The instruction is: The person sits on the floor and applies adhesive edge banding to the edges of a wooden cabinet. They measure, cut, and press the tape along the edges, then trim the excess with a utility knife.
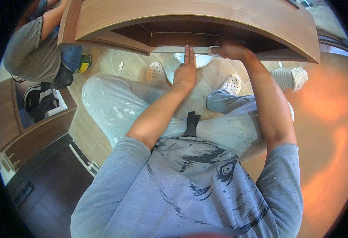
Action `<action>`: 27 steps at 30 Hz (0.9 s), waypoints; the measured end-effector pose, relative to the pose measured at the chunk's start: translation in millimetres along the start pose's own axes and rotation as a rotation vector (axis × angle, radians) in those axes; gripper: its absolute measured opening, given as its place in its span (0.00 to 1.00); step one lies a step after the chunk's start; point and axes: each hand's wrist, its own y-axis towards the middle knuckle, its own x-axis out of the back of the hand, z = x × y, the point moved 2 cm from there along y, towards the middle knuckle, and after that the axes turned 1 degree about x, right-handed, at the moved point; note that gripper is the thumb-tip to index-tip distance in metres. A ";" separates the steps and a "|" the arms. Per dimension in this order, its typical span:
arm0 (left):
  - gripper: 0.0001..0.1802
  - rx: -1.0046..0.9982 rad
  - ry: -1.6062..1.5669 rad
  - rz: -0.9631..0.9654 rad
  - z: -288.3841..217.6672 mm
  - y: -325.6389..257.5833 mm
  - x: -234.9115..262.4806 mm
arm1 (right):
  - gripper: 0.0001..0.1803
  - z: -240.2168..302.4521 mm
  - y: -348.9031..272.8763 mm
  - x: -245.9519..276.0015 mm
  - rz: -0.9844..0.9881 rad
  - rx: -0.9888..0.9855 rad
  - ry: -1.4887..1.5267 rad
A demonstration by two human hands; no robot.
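- My left hand [185,71] is flat, fingers straight and together, fingertips pressed up against the pale front edge strip [182,49] of the wooden cabinet [205,18]. Nothing grasped, just pushing.
- My right hand [231,49] sits at the same strip just to the right, fingers curled onto the edge. They seem to pinch it; whether they truly clamp it I cannot tell.
- Strip runs along the underside edge of the brown recess, right between both hands.
- Risk: left hand only presses, so if pressure drops the strip could peel or sag off the edge.
- Risk: uneven push between the hands could seat the strip crooked.
- Risk: right fingers near the recess corner, could get nipped if the panel shifts.
- Below: white round bucket [197,59] between my feet on the tiled floor [114,59]; a dropped strip lands there.
- Another person [33,47] crouches at upper left, well apart.
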 end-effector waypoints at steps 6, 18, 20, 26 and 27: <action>0.57 -0.033 -0.019 0.001 2.8 3.5 -2.3 | 0.26 -3.7 -19.7 15.6 -0.170 -0.078 -0.365; 0.56 -0.043 0.076 0.051 -2.6 5.5 0.7 | 0.18 -14.4 -7.7 -1.7 -0.169 -0.308 -0.470; 0.55 -0.037 0.094 0.078 -5.8 3.9 4.3 | 0.18 -11.0 -8.7 -2.2 -0.235 -0.334 -0.440; 0.54 -0.068 0.108 0.028 -8.1 0.5 6.7 | 0.18 4.3 -13.3 -0.8 -0.306 -0.330 -0.464; 0.53 -0.076 0.104 0.021 -6.2 0.9 6.4 | 0.18 6.6 -10.4 -1.8 -0.299 -0.330 -0.458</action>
